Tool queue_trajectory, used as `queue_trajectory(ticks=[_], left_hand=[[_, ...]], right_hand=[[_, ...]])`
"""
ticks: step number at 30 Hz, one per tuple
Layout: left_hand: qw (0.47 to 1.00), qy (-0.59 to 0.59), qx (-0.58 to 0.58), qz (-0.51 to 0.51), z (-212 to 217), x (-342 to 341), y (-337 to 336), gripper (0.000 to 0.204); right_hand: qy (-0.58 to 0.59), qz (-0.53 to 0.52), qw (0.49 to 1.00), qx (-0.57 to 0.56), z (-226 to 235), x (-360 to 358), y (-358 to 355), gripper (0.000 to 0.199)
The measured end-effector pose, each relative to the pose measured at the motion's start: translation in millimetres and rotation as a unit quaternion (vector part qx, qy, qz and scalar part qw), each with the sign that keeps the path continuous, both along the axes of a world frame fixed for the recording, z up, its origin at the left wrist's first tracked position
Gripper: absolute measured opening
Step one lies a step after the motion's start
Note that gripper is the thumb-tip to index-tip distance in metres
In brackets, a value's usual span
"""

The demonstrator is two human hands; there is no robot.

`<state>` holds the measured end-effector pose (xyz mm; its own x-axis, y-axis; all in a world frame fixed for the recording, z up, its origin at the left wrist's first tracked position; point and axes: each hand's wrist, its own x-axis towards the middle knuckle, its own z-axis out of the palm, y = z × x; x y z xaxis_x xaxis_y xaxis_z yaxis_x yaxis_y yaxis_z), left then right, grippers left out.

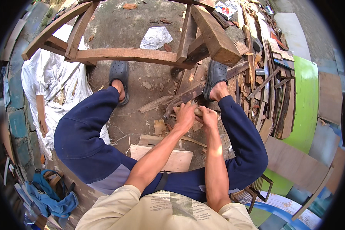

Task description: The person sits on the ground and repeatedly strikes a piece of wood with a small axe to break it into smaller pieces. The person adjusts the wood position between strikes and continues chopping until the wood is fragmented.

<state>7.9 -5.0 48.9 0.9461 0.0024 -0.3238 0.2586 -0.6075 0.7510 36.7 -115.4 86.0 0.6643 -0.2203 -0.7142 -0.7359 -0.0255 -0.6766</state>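
My left hand [185, 116] and my right hand [210, 117] are both closed around a light wooden handle [197, 112] between my knees. The handle runs down to a dark, weathered strip of wood [188, 96] that lies slanted on the dirt ground, and the tool's head is hidden behind my hands. My right foot in a grey clog [215, 76] rests on the far end of that strip. My left foot in a matching clog [120, 78] stands on bare ground.
A rough wooden frame [130, 54] with a thick beam [214, 34] stands just beyond my feet. Scrap wood pieces [264, 76] pile at the right beside green and brown boards [304, 103]. A pale plank [176, 159] lies under my legs; white cloth [53, 84] and blue bag [50, 195] at left.
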Motion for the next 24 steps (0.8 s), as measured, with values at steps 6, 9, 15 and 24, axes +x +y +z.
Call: queue_trajectory(ticks=[6,9,15,24], left_hand=[[0.999,0.030,0.029,-0.004,4.9,15.1,-2.5,0.023],[0.999,0.032,0.029,0.001,-0.5,17.2,-4.9,0.026],[1.000,0.010,-0.025,0.012,-7.4,10.8,1.3,0.034],[0.981,-0.154,-0.096,0.065,-39.1,-14.7,21.7,0.021]], right_hand=[[0.022,0.040,0.999,-0.001,9.0,20.3,-2.1,0.033],[0.002,0.027,1.000,0.011,-3.7,20.8,-3.6,0.033],[-0.021,0.069,0.995,-0.068,9.8,11.1,10.4,0.032],[-0.023,0.141,0.978,-0.152,18.0,-24.3,37.5,0.035]])
